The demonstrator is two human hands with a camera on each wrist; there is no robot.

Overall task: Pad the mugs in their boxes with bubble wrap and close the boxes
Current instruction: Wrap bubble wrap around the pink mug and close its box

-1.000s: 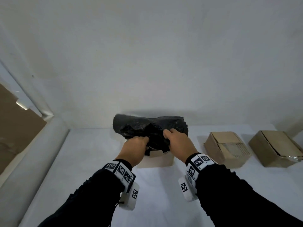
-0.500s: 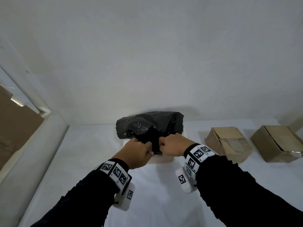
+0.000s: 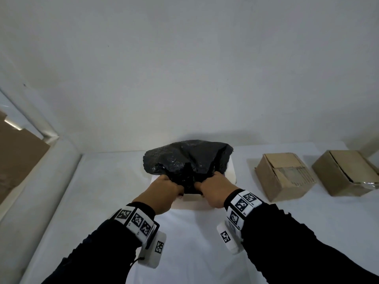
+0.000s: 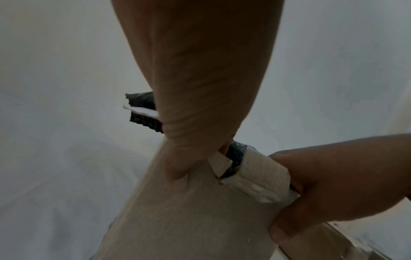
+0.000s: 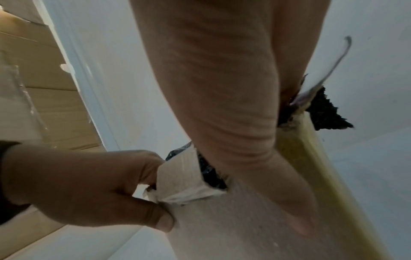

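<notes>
Bubble wrap point(image 3: 184, 158), black and crumpled, bulges out of the top of a pale open box point(image 3: 192, 199) that stands on the white bench point(image 3: 106, 201) near the back wall, straight ahead of the person. Its lower part goes down into the box mouth between the two hands, while its upper part spreads wide over the box's far edge. The left hand point(image 3: 162, 191) is at the box's near left corner, fingers curled over the rim and into the wrap; the left wrist view shows its thumb lying on the outside of the box's near wall, beside a bent flap point(image 4: 255, 177). The right hand point(image 3: 215, 189) is at the near right corner in the same way, fingers curled down inside against the wrap, thumb along the outer wall. The two hands are close together, with dark wrap showing between them. To the right on the bench, well apart from the open box, sit two brown cardboard boxes side by side, the nearer one point(image 3: 283, 177) and the farther one point(image 3: 344, 173), both with flaps down.
</notes>
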